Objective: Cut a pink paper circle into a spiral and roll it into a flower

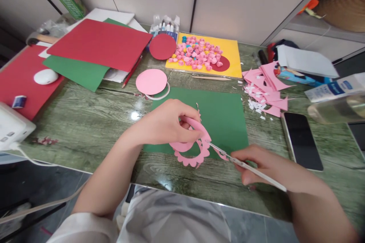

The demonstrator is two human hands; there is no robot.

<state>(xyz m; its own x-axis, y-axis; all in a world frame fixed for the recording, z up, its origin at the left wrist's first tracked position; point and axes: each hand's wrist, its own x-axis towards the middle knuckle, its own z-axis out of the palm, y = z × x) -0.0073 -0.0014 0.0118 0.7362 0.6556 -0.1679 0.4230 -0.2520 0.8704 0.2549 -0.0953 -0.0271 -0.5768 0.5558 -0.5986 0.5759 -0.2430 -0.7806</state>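
My left hand (179, 121) is closed, pinching a curled strip of pink paper (204, 153) between thumb and fingers. Scallops run along the strip's outer edge, and it loops below the hand over the green sheet (225, 114). On the right, my right hand (256, 163) grips scissors (242, 164), seen almost edge-on. Their blades reach the paper's edge close to my left fingertips. A narrow pink offcut (221, 154) hangs beside the blades. The fingers inside the scissor handles are mostly hidden.
Behind the green sheet lie a pink disc (151, 81), a wooden stick (211, 78) and a yellow board (232, 51) with many small paper rolls. Pink scraps (268, 89) and a phone (302, 140) are on the right. Red sheets (99, 43) and a white mouse (45, 76) sit left.
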